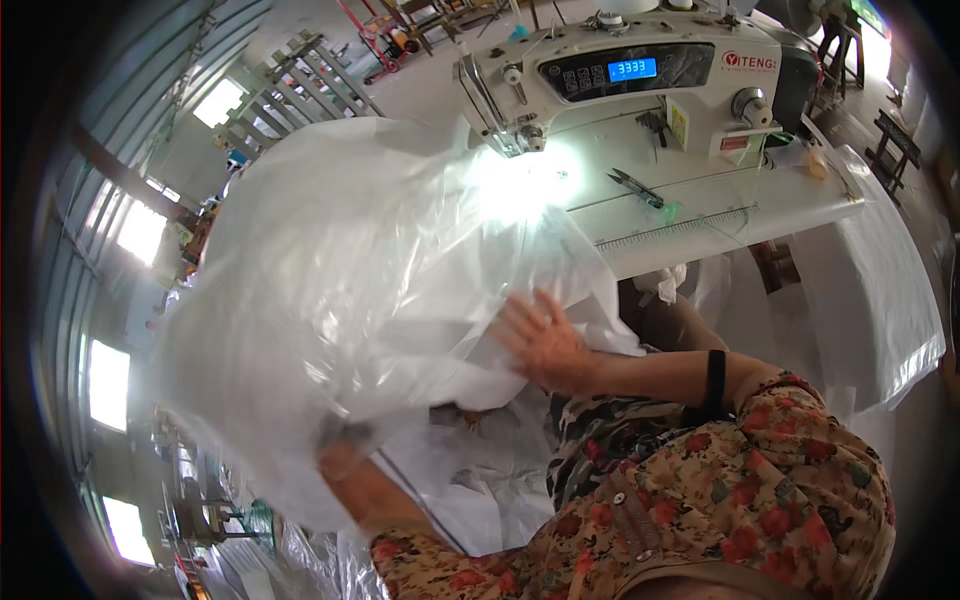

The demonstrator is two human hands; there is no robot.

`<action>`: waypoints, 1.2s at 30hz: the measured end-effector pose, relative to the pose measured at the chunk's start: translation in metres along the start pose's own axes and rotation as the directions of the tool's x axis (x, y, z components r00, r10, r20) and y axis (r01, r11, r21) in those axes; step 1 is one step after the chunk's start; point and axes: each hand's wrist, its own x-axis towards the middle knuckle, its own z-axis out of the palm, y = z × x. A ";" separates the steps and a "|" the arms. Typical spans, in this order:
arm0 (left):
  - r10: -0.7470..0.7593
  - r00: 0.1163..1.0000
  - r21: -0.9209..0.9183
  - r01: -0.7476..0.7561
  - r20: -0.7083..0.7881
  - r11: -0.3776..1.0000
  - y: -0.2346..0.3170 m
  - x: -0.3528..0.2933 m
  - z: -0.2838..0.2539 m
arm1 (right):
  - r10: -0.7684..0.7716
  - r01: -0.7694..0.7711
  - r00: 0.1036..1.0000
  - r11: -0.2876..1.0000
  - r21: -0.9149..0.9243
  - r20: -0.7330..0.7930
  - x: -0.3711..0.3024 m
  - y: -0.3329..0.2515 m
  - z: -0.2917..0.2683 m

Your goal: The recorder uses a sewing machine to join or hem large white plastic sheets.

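Note:
A large translucent white plastic sheet (300, 270) billows over the left side of the sewing table and hangs toward my lap. Part of it lies under the brightly lit needle area of a white sewing machine (625, 110). My right hand (548, 345) rests against the near part of the sheet, fingers spread and slightly blurred. Low on the left, my left hand (345, 442) is at the sheet's near edge. Motion blur and the film smear its fingers, so its grip is unclear.
Dark thread snips (637, 188) lie on the white sewing table (720, 190), beside a printed ruler scale. More white sheeting (870, 290) hangs at the table's right end. Farther back stand a metal rack (300, 90) and a red hand truck (375, 40).

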 end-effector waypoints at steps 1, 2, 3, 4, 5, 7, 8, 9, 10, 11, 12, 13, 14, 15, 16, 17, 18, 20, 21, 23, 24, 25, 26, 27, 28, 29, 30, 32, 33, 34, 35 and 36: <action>0.021 1.000 0.008 -0.021 -0.003 1.000 -0.006 0.005 0.001 | -0.034 0.033 0.998 0.999 0.029 0.057 0.001 -0.014 -0.002; 0.042 0.999 0.016 -0.042 -0.005 0.999 -0.012 0.011 0.003 | -0.069 0.062 0.991 0.996 0.060 0.113 0.002 -0.026 0.000; 0.075 0.997 0.020 -0.075 0.000 0.997 -0.016 0.019 0.006 | -0.042 0.036 0.992 0.998 0.056 0.115 0.001 -0.035 0.012; 0.103 0.995 0.024 -0.103 0.010 0.994 -0.020 0.023 0.010 | 0.018 -0.056 0.980 0.981 0.185 0.198 -0.004 -0.044 0.030; 0.131 0.991 0.026 -0.132 0.020 0.991 -0.025 0.027 0.015 | 0.068 -0.156 0.956 0.940 0.302 0.284 -0.009 -0.049 0.048; 0.176 0.984 0.021 -0.177 0.025 0.984 -0.031 0.032 0.025 | -0.035 -0.144 0.880 0.931 0.336 0.475 -0.015 -0.049 0.077; 0.199 0.980 0.017 -0.200 0.021 0.980 -0.032 0.036 0.030 | -0.164 -0.117 0.763 0.916 0.383 0.625 -0.018 -0.046 0.088; 0.212 0.977 0.015 -0.212 0.012 0.977 -0.037 0.036 0.034 | -0.157 -0.127 0.756 0.917 0.378 0.635 -0.017 -0.044 0.085; 0.224 0.975 0.013 -0.224 0.002 0.974 -0.041 0.036 0.038 | -0.251 -0.089 0.668 0.908 0.409 0.701 -0.016 -0.040 0.081; 0.236 0.972 0.011 -0.236 -0.010 0.972 -0.045 0.036 0.042 | -0.339 -0.055 0.565 0.894 0.444 0.752 -0.015 -0.036 0.076; 0.250 0.968 0.009 -0.250 -0.025 0.968 -0.046 0.036 0.046 | -0.332 -0.061 0.560 0.897 0.437 0.759 -0.015 -0.034 0.075; 0.264 0.964 0.007 -0.264 -0.041 0.965 -0.047 0.037 0.050 | -0.333 -0.144 0.575 0.858 0.493 0.747 -0.014 -0.031 0.073; 0.277 0.959 0.006 -0.277 -0.058 0.961 -0.047 0.036 0.054 | -0.332 -0.224 0.591 0.808 0.545 0.735 -0.014 -0.028 0.070; 0.287 0.955 0.012 -0.287 -0.073 0.958 -0.050 0.033 0.054 | -0.333 -0.228 0.585 0.808 0.544 0.740 -0.013 -0.025 0.063; 0.295 0.951 0.021 -0.294 -0.091 0.956 -0.053 0.030 0.053 | -0.327 -0.253 0.686 0.731 0.634 0.650 -0.010 -0.019 0.050; 0.302 0.947 0.031 -0.300 -0.108 0.953 -0.056 0.025 0.052 | -0.301 -0.262 0.777 0.644 0.719 0.553 -0.007 -0.013 0.036; 0.312 0.941 0.049 -0.309 -0.132 0.950 -0.059 0.026 0.047 | -0.314 -0.254 0.773 0.642 0.724 0.551 -0.005 -0.009 0.024; 0.329 0.927 0.092 -0.317 -0.179 0.944 -0.066 0.023 0.037 | -0.182 -0.121 0.941 0.605 0.787 0.284 -0.011 0.002 -0.004; 0.329 0.923 0.114 -0.312 -0.197 0.943 -0.070 0.014 0.032 | -0.200 -0.121 0.935 0.596 0.794 0.293 -0.017 0.008 -0.018; 0.328 0.917 0.163 -0.296 -0.228 0.941 -0.077 -0.007 0.019 | 0.201 -0.512 0.858 0.404 0.758 0.473 -0.032 0.019 -0.039; 0.326 0.913 0.193 -0.283 -0.246 0.939 -0.081 -0.020 0.010 | 0.173 -0.514 0.855 0.399 0.759 0.489 -0.040 0.026 -0.039; 0.321 0.910 0.221 -0.267 -0.262 0.938 -0.084 -0.035 0.003 | 0.315 -0.536 0.838 0.323 0.780 0.445 -0.051 0.033 -0.036; 0.314 0.907 0.253 -0.246 -0.279 0.936 -0.088 -0.052 -0.006 | 0.447 -0.546 0.797 0.244 0.802 0.406 -0.057 0.036 -0.033; 0.303 0.906 0.294 -0.215 -0.297 0.931 -0.092 -0.071 -0.019 | 0.404 -0.554 0.803 0.235 0.799 0.438 -0.060 0.035 -0.031; 0.308 0.900 0.313 -0.210 -0.308 0.926 -0.075 -0.073 -0.023 | 0.474 -0.505 0.798 0.190 0.842 0.372 -0.065 0.035 -0.033; 0.092 0.972 0.012 -0.092 -0.215 0.996 -0.048 -0.100 -0.021 | 0.541 -0.448 0.783 0.149 0.881 0.306 -0.070 0.035 -0.035; -0.094 0.994 -0.272 0.075 -0.058 0.959 0.017 -0.124 -0.024 | 0.530 -0.458 0.784 0.143 0.877 0.323 -0.076 0.038 -0.038; 0.177 0.982 -0.335 -0.146 0.064 0.931 0.089 -0.151 -0.047 | 0.583 -0.565 0.755 0.343 0.751 0.301 -0.083 0.041 -0.047; 0.250 0.968 -0.352 -0.231 0.008 0.907 0.118 -0.153 -0.054 | 0.641 -0.624 0.715 0.405 0.669 0.279 -0.083 0.040 -0.048; 0.326 0.944 -0.366 -0.320 -0.048 0.874 0.140 -0.147 -0.057 | 0.626 -0.621 0.724 0.409 0.669 0.289 -0.084 0.040 -0.045; 0.401 0.913 -0.311 -0.403 -0.073 0.861 0.154 -0.135 -0.058 | 0.649 -0.585 0.736 0.466 0.664 0.194 -0.085 0.043 -0.040; 0.477 0.873 -0.253 -0.486 -0.103 0.836 0.163 -0.121 -0.056 | 0.660 -0.543 0.747 0.529 0.652 0.087 -0.086 0.044 -0.034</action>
